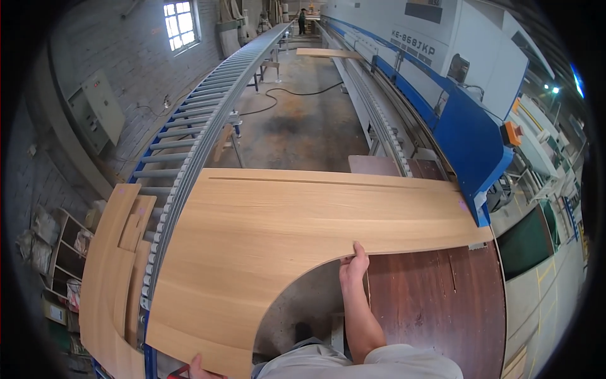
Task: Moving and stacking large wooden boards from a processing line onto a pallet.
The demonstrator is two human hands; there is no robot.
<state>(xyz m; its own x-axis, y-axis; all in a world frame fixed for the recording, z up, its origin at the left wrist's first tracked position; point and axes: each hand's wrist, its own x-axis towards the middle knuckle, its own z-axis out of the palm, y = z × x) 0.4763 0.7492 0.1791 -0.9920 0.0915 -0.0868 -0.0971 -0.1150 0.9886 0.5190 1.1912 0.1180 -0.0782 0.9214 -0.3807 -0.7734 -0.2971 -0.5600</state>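
Two bare hands work on one panel (240, 234), a pale wood sheet with a big curved cutout, which spans from just beside the roller track (208, 114) on the left to the blue guard (473, 139) on the right, partly above a brown board (435, 303). The right hand (355, 264) grips the curved edge, finger on top; the left hand (198, 369) meets the near edge, mostly out of sight, so how tightly it closes I cannot tell. Weak hold there could let the near end dip towards the legs, since the cutout leaves the weight uneven. Pushing too far right might jam or chip the panel's end against the guard; whether they touch is unclear. Twisting could strain the narrower arm beside the curve, or the strip beyond the long slot (284, 181). Lowering it carelessly may pinch the right fingers against the board, while a swing left could knock the cut pieces (104, 271) beside the track.
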